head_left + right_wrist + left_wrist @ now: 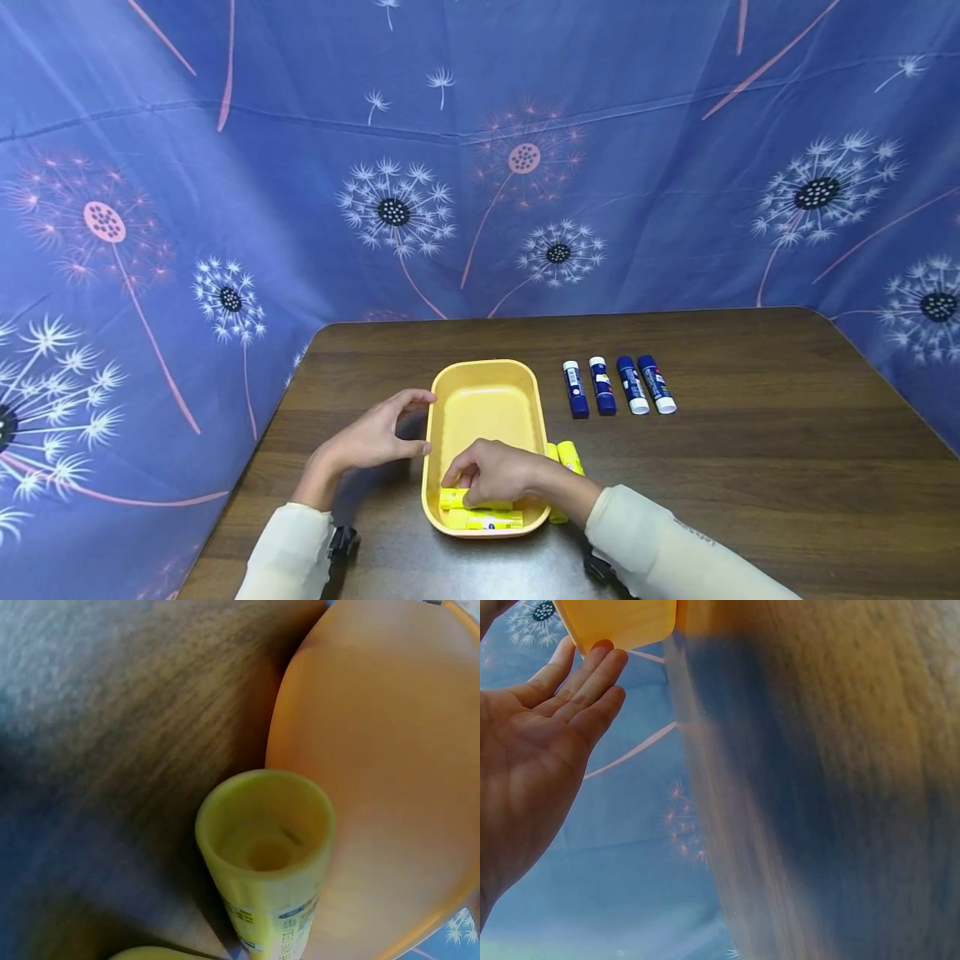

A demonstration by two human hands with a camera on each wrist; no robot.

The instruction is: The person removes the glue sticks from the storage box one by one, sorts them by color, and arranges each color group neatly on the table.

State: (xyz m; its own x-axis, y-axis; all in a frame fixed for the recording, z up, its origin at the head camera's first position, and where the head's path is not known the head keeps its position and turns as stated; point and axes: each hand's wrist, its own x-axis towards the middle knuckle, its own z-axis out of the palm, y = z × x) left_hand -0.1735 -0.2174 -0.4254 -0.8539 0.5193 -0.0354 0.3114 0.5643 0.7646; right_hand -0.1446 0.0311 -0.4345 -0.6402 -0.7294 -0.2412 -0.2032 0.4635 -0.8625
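A yellow tray (489,408) lies on the table. My left hand (378,435) is at its left side, thumb and fingers spread, fingertips at the rim; in the left wrist view the fingers of that hand (592,690) look nearly straight against the tray wall. Inside the tray's near end, my right hand (495,471) pinches a yellow glue stick (453,498) lying crosswise. Just nearer lies another yellow glue stick (486,520). Two more yellow ones, including one glue stick (570,457), lie outside along the right wall, partly behind my right wrist. The right wrist view shows a yellow glue stick's hollow end (266,825) close up.
Several blue-and-white glue sticks (603,386) lie in a row on the wooden table (750,442), right of the tray's far end. A blue dandelion-print cloth (637,167) hangs behind the table and along its left side.
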